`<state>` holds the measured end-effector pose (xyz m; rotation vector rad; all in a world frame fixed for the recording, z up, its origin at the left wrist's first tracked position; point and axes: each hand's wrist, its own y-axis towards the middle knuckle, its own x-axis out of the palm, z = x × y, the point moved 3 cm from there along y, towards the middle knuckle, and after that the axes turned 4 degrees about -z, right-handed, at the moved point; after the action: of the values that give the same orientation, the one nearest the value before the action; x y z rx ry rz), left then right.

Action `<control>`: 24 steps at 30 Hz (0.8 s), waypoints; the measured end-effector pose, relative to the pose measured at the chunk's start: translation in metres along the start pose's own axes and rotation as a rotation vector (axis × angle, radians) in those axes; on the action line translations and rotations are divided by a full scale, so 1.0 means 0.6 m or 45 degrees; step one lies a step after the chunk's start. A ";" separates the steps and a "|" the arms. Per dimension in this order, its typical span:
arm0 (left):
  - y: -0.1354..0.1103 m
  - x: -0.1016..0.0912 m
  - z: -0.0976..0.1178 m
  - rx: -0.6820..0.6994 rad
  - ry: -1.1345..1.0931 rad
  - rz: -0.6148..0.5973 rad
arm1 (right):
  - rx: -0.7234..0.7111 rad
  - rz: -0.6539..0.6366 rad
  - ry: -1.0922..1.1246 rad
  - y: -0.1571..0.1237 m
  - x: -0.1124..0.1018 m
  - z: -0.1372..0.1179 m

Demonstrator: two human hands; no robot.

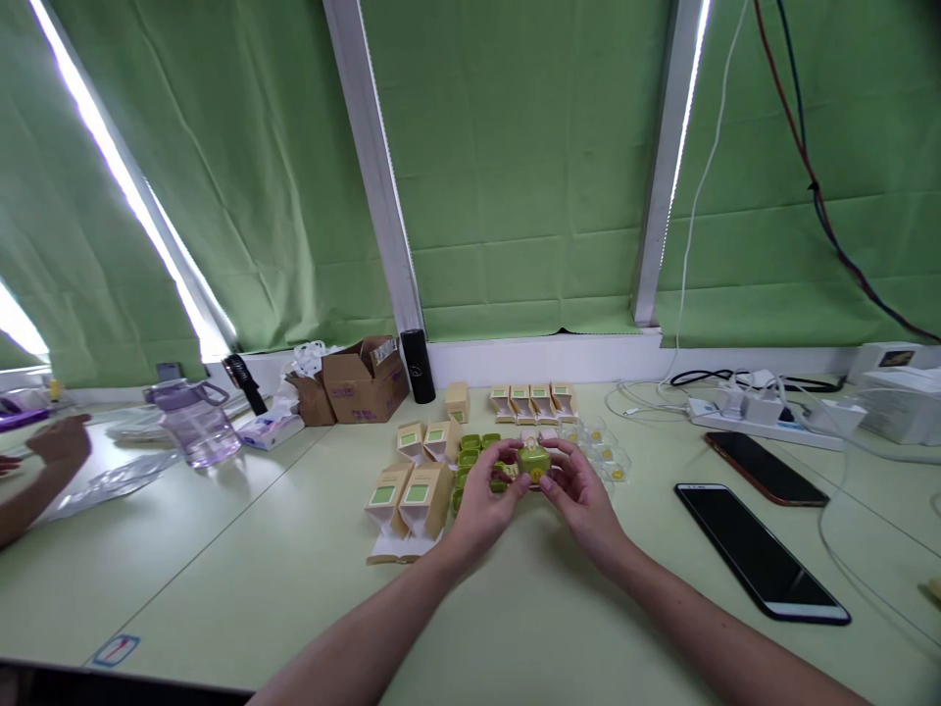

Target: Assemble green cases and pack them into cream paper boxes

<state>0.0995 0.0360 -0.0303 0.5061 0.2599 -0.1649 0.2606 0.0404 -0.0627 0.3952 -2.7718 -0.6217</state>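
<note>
Between my left hand [486,500] and my right hand [584,495] is a small green case [533,461] with a yellow round mark on its front and a loop on top. The fingers of both hands are closed on its two sides. Beside my left hand sit several more green cases [470,453]. Clear plastic pieces with yellow centres [616,473] lie just beyond my right hand. Left of my hands stand beige cartons [422,495] with green labels, some with flaps folded out. What lies directly behind my fingers is hidden.
More beige cartons [540,400] line the back. A cardboard box [366,382], a black cylinder [418,365] and a purple jug [195,427] stand at left. Phones [761,549] and a power strip [765,422] lie at right. Another person's hand [63,441] shows far left.
</note>
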 end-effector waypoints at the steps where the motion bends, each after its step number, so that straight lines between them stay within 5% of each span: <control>1: 0.000 0.000 0.001 0.003 0.022 0.003 | -0.003 -0.002 -0.017 0.000 0.000 0.001; 11: 0.001 0.001 -0.005 0.057 0.101 0.048 | 0.028 0.028 0.014 0.004 -0.006 -0.006; 24: -0.003 0.008 -0.011 0.093 -0.119 0.029 | 0.225 0.062 0.588 0.005 -0.013 0.016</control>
<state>0.1027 0.0373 -0.0379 0.5722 0.1571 -0.1760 0.2644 0.0493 -0.0714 0.4426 -2.3871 -0.2337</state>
